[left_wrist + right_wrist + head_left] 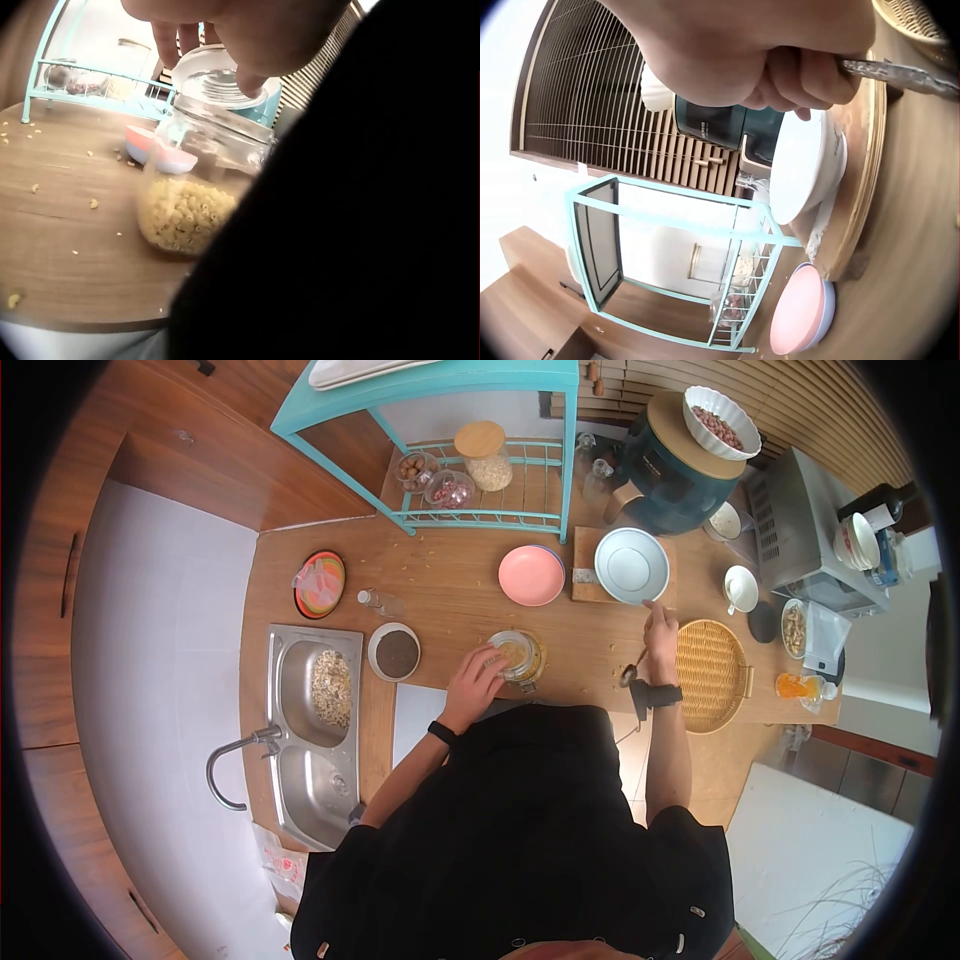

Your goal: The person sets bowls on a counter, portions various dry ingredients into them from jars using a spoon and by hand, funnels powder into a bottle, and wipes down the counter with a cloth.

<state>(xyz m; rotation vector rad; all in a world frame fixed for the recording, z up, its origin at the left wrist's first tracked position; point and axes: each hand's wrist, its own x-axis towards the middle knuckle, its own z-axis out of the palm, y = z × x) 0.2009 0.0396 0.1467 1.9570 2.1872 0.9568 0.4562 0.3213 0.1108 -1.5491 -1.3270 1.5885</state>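
Left hand pinching glass lid by its edge, at mouth of jar part-filled with macaroni, jar upright on wooden counter, right hand gripping spoon, near pale bowl, wicker tray beside.

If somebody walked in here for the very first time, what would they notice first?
Probably the big turquoise metal rack at the back of the brown wooden counter, because its colour pops out. Next might come the round pink bowl, in front of the rack near its right end. Then perhaps the clear glass jar of yellow macaroni, close to the person's black top, with the left hand on its clear round lid.
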